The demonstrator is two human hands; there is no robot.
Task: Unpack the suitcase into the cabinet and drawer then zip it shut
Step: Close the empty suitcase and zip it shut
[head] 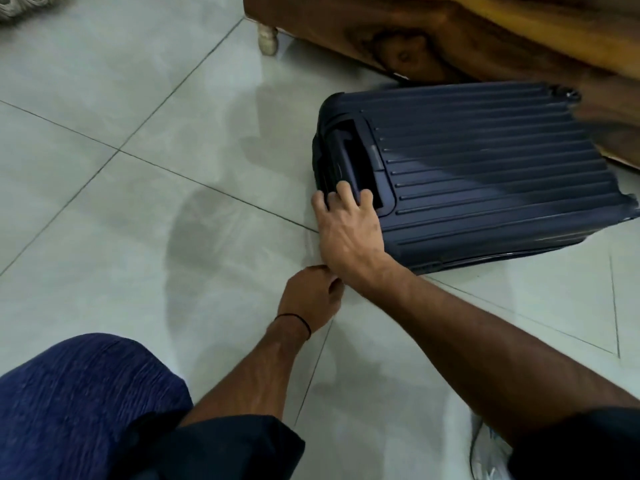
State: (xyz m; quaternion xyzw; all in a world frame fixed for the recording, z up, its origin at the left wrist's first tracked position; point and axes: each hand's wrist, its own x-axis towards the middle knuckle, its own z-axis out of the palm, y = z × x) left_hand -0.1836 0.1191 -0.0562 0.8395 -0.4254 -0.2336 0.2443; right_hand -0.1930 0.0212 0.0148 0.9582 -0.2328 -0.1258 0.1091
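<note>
The navy ribbed suitcase [485,161] is seen lying flat and closed on the tiled floor [121,202], stretching away beyond and to the right of the hands, its far side close against wooden furniture [450,36]. Its near corner is gripped by the right hand [346,230], fingers curled over the edge beside the carry handle [346,157]. The left hand [308,296], a black band [294,320] at its wrist, is tucked just under the right wrist, fingers curled; whether anything is pinched there cannot be told.
</note>
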